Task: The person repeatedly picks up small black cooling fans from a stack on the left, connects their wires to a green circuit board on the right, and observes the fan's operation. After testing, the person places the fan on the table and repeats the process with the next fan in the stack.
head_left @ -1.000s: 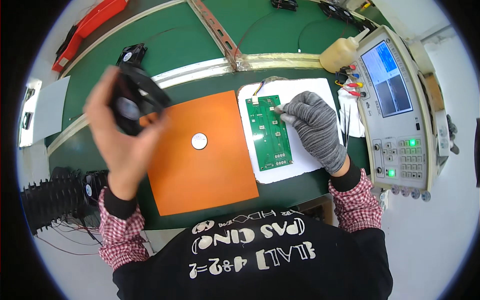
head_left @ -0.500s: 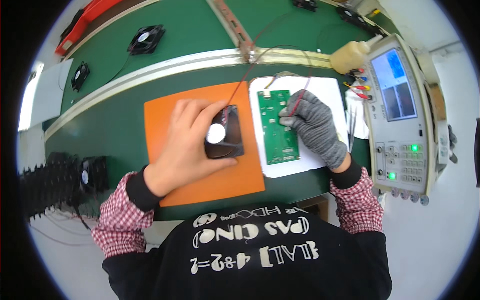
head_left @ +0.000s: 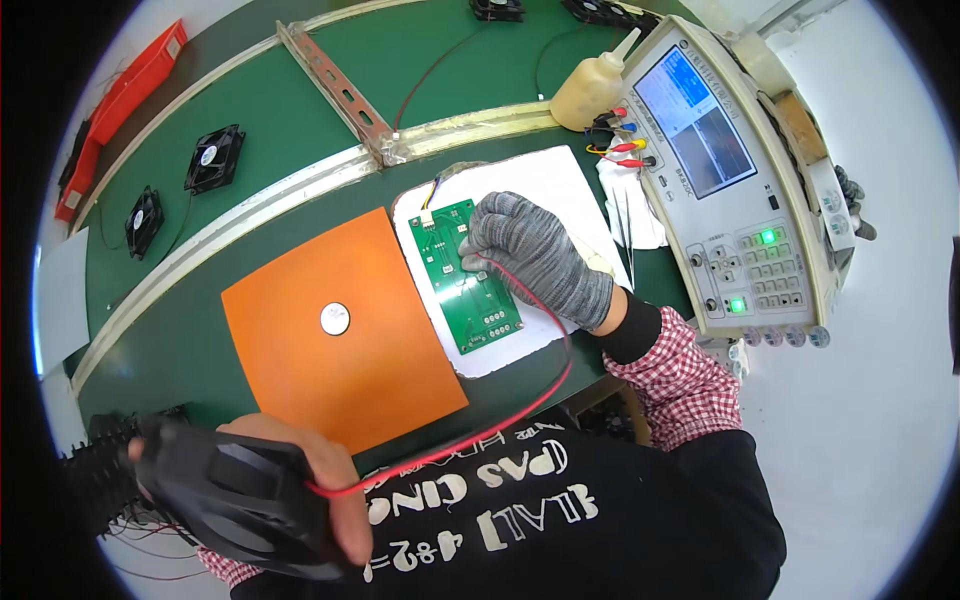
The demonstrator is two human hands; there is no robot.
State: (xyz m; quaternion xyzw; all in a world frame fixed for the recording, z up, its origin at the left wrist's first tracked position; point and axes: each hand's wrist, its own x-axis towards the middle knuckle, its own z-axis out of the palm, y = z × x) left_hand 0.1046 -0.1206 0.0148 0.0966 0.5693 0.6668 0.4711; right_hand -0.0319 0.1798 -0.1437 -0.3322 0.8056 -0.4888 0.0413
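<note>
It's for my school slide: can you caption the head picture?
The left grip holds a black fan; its red wire runs to the gloved right grip over a green circuit board.

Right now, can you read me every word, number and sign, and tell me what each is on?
I won't copy words out, but here's where they are:
Black top: big pale letters and numbers.
Pale testing machine: dark printing beside its screen.
Screen: writing too small to read.
Keypad: marks too small to read.
Green circuit board: marks too small to read.
White disc: marks too small to read.
</note>
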